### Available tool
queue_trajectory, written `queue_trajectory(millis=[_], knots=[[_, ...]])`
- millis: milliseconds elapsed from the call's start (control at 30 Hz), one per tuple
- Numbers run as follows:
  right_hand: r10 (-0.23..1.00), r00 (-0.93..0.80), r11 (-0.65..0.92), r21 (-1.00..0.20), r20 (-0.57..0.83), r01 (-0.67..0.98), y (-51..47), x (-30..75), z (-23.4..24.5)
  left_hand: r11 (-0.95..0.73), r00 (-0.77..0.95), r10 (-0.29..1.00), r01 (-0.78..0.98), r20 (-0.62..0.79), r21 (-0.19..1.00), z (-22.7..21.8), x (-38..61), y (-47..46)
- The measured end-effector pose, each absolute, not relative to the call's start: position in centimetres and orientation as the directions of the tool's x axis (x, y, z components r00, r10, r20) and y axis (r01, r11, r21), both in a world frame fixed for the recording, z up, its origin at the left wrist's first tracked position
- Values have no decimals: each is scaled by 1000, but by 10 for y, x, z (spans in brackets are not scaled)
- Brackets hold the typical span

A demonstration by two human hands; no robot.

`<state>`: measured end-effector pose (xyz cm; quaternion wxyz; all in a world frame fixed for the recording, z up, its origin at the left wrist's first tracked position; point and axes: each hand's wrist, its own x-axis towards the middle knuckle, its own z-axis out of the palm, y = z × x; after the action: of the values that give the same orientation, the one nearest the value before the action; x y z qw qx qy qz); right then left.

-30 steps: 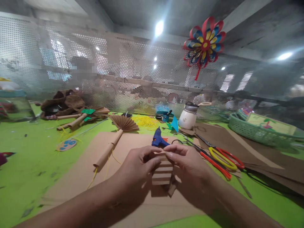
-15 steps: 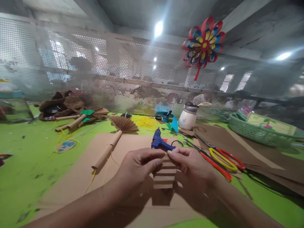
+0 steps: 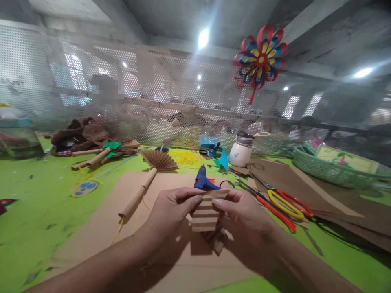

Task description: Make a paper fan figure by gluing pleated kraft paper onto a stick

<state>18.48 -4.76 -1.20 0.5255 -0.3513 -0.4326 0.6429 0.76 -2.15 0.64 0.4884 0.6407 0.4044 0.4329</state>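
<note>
Pleated brown paper (image 3: 206, 211) sits at the centre of the head view, held up just above a large brown sheet (image 3: 122, 228) spread on the green table (image 3: 36, 211). It is folded into an accordion stack with light and dark bands, and a loose folded tail hangs below it toward the sheet. The left hand (image 3: 171, 215) pinches the stack's upper left edge, thumb and forefinger closed on the paper and the other fingers curled in. The right hand (image 3: 244, 215) grips the right side, thumb pressed on the front and the fingers wrapped behind. The 2 hands nearly meet over the top fold.

Just beyond the fingertips lies a blue glue gun (image 3: 203, 181) on the sheet. To its right are 2 pairs of scissors, 1 with red handles (image 3: 276, 212) and 1 with yellow handles (image 3: 285, 203), lying on darker brown paper. Left of the hands, a pleated fan (image 3: 159, 159) on a rolled paper handle rests across the sheet's far corner. Behind it lie yellow shreds (image 3: 187, 156), a blue paper scrap (image 3: 224, 159) and a white jar (image 3: 241, 151). A green basket (image 3: 330, 171) stands at the far right, and a brown plush heap (image 3: 79, 132) at the far left. A red, blue and yellow paper flower (image 3: 259, 61) hangs on the perforated screen (image 3: 152, 101) behind the table.
</note>
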Motion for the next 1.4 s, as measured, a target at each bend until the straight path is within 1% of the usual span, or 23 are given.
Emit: queue_trajectory(millis=[67,167,233,367,533,633,767,833,900,967,1033,1133,1267,1400], knots=[[973,-232,-85,-897,19,-433,-47,183,-14,-209,296,940,109,170,972,8,7,-22],[974,-223,-68,-875,47,-479,-47,182,-13,-267,289,930,104,228,958,9,7,-23],[975,-218,-60,-874,53,-482,-48,183,-11,-297,298,919,99,256,950,9,7,-23],[983,-174,-26,-885,62,-464,-48,183,-11,-312,337,906,123,256,942,8,8,-23],[973,-215,-18,-895,87,-445,-48,182,-17,-333,480,842,100,248,938,7,11,-27],[972,-225,-44,-886,69,-462,-49,179,-20,-336,500,829,83,252,938,2,13,-29],[985,-167,-35,-879,51,-476,-50,176,-19,-314,488,832,23,263,949,-9,16,-29],[992,-124,-32,-883,30,-468,-49,178,-17,-335,468,843,68,266,940,-9,16,-28],[998,-57,-13,-901,14,-434,-47,181,-16,-364,452,853,158,260,918,-4,14,-27],[1000,7,23,-922,22,-388,-44,185,-15,-371,440,865,241,240,897,2,12,-27],[999,33,46,-932,37,-358,-42,188,-15,-357,431,877,296,210,886,8,11,-26],[999,-13,27,-928,34,-372,-42,188,-15,-351,427,881,298,205,888,12,10,-26],[990,-143,-52,-919,5,-391,-47,181,-18,-375,413,878,276,243,885,5,9,-25],[989,-145,-33,-918,26,-396,-50,176,-23,-437,431,841,187,327,880,-5,12,-26]])
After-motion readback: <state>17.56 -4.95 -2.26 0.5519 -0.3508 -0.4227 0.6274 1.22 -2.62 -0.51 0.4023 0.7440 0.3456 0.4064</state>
